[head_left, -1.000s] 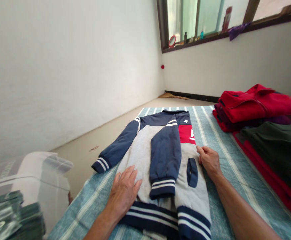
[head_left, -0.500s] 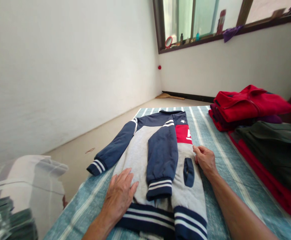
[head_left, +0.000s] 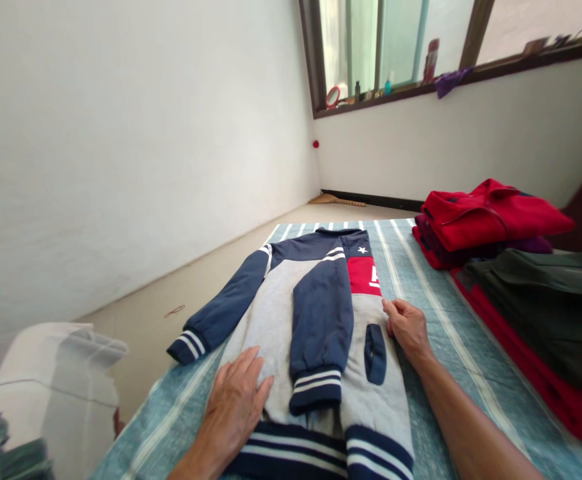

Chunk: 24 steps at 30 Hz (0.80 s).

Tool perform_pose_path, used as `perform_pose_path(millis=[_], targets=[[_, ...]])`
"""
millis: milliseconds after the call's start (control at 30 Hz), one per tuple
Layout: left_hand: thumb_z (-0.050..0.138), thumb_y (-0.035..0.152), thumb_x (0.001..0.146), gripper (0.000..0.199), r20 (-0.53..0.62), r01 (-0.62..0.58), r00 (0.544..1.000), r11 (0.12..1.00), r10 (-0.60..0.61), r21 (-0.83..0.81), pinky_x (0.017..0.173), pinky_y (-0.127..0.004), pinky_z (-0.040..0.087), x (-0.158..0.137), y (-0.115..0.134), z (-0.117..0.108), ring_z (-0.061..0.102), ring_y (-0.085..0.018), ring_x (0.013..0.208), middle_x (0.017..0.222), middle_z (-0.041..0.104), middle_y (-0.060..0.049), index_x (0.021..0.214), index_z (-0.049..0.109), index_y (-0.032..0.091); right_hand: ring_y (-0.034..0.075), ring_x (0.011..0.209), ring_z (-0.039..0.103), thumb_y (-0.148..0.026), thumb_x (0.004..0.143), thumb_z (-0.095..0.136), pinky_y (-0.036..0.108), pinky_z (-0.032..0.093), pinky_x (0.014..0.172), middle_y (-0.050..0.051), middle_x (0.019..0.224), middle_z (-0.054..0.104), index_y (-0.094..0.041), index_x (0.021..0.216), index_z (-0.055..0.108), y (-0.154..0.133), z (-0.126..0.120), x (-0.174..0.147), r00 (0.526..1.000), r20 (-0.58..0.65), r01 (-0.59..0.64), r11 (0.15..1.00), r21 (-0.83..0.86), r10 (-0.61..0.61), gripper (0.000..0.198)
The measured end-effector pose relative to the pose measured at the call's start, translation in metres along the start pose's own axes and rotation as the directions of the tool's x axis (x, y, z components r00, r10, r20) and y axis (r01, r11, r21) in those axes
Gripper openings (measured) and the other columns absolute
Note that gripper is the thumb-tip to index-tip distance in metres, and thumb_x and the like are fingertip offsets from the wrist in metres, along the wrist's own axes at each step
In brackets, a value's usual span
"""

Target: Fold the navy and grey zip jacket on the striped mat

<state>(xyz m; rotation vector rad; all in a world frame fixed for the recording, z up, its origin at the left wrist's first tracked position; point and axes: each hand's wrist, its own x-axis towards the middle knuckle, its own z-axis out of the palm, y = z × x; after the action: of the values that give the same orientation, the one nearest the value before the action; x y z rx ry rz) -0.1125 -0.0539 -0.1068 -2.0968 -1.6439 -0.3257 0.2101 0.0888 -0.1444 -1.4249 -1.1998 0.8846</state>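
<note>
A grey and navy jacket (head_left: 275, 293) with a red panel and white-striped cuffs lies on a blue striped bed sheet (head_left: 421, 320). Its right side is folded inward, and one navy sleeve (head_left: 321, 327) rests across the body. The other sleeve (head_left: 225, 303) stretches out to the left. My left hand (head_left: 238, 400) lies flat on the grey cloth near the striped hem, fingers spread. At the jacket's right folded edge, just below the red panel, my right hand (head_left: 407, 327) pinches the fabric between thumb and curled fingers.
Folded red clothes (head_left: 491, 213) are stacked at the right, with a dark green garment (head_left: 545, 293) nearer me. White and grey cloth (head_left: 45, 373) bulges at the lower left beside dark green fabric (head_left: 11, 447). Beyond the bed are a white wall (head_left: 145, 133) and a window sill (head_left: 395, 93) with small items.
The view has tilted up slightly, so everything sits a little lower and farther left. Both hands keep their places on the jacket.
</note>
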Motion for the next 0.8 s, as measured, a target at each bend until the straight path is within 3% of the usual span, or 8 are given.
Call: perform_pose_path(millis=[233,400,633,800], targets=[[0.044,0.034,0.090,0.024,0.014,0.004,1.000,0.999,-0.003,-0.039,0.088,-0.047,0.050,0.006,-0.002,-0.006,0.063,-0.028,0.104,0.112,0.068,-0.013,0.095,0.063,0.020,0.012,0.040,0.041,-0.054,0.079,0.053,0.024,0.031,0.048,-0.005,0.038,0.043,-0.020,0.056,0.052,-0.006,0.001,-0.001,1.000,0.010,-0.014,1.000,0.016,0.014,0.041],[0.045,0.035,0.090,0.024,0.011,-0.029,1.000,0.994,0.030,-0.102,0.090,-0.045,0.051,0.027,0.003,-0.011,0.063,-0.026,0.105,0.113,0.067,-0.012,0.089,0.065,0.021,0.013,0.043,0.041,-0.056,0.079,0.051,0.024,0.031,0.049,-0.005,0.039,0.043,-0.021,0.052,0.047,-0.009,0.001,-0.002,1.000,0.004,0.002,1.000,-0.005,-0.002,0.044],[0.055,0.030,0.085,0.020,0.096,-0.037,0.993,0.957,0.067,-0.286,0.096,-0.041,0.051,0.092,0.023,-0.003,0.061,-0.025,0.112,0.122,0.064,-0.014,0.097,0.065,0.019,0.013,0.044,0.042,-0.057,0.079,0.051,0.024,0.033,0.051,-0.005,0.039,0.042,-0.022,0.053,0.045,-0.009,0.003,-0.002,1.000,0.011,0.001,1.000,0.003,-0.001,0.044],[0.056,0.023,0.084,0.021,0.295,0.047,0.955,0.951,0.047,-0.304,0.102,-0.040,0.045,0.157,0.044,0.009,0.056,-0.025,0.119,0.126,0.061,-0.015,0.100,0.066,0.015,0.013,0.045,0.041,-0.058,0.079,0.050,0.025,0.032,0.051,-0.005,0.041,0.041,-0.021,0.054,0.046,-0.009,0.005,-0.001,1.000,0.006,0.021,1.000,-0.004,-0.021,0.045]])
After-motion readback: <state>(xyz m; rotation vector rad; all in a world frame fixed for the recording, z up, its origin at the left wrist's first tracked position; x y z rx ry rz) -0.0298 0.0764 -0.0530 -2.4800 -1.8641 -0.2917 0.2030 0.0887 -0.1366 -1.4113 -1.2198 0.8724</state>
